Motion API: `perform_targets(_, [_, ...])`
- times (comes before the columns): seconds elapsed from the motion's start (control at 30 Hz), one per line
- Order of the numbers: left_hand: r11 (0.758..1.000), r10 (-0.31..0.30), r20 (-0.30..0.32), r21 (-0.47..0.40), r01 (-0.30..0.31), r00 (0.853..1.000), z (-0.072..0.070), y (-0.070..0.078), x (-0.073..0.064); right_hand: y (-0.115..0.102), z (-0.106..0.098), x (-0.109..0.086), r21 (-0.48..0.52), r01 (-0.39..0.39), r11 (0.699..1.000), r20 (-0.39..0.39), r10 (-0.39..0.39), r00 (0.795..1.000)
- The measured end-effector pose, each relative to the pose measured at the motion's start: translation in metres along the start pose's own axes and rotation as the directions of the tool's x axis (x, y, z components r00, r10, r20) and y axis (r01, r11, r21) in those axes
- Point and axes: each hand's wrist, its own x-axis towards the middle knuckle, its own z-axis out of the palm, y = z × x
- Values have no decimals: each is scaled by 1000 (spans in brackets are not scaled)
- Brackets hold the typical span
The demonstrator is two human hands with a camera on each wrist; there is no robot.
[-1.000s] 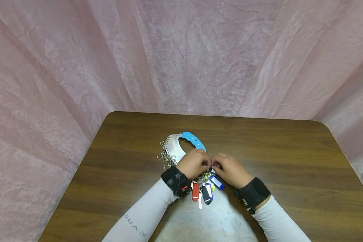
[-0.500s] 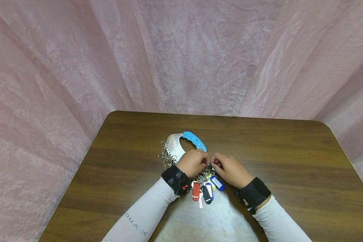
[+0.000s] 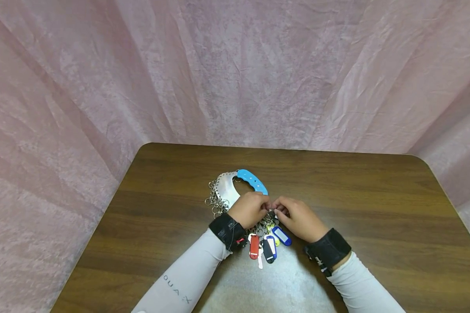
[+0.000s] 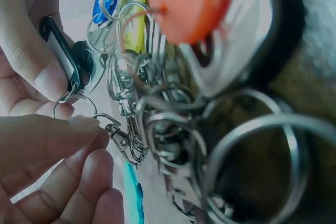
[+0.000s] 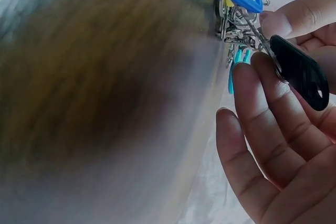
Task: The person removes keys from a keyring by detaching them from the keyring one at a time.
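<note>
My left hand (image 3: 250, 211) pinches a split ring (image 4: 79, 96) beside a small swivel clasp (image 4: 118, 136). My right hand (image 3: 297, 217) meets it from the other side, its thumb and fingers at a black key tag (image 4: 60, 48) with a key hanging by it. The split ring runs through the tag's end. Both hands are over a large curved metal key holder (image 3: 225, 189) with a blue grip (image 3: 252, 180), its edge lined with clasps and rings. From the bunch hang a red tag (image 3: 254, 247), a blue tag (image 3: 281, 235) and other tags with keys. The fingertips are partly hidden in the head view.
The holder lies on a brown wooden table (image 3: 360, 187). Several loose-hanging rings (image 3: 215, 202) spread along its left side. A pink curtain (image 3: 235, 78) hangs behind the table.
The hands stay almost in place, and the fingertips have drawn slightly closer together. The holder and its hanging tags have barely shifted.
</note>
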Motion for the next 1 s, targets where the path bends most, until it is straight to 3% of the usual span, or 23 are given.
perform_targets(0.47, [997,53,-72,51,-50,996,-1,1,-1,3,0,0,-7,11,1000,-5,-11,1000])
perform_targets(0.67, [998,45,-90,35,-42,995,-1,3,0,2,0,-1,-4,24,1000,-23,-24,999])
perform_targets(1.0, [995,95,-124,-23,-99,988,0,6,0,3,0,0,-37,66,997,-67,-68,995])
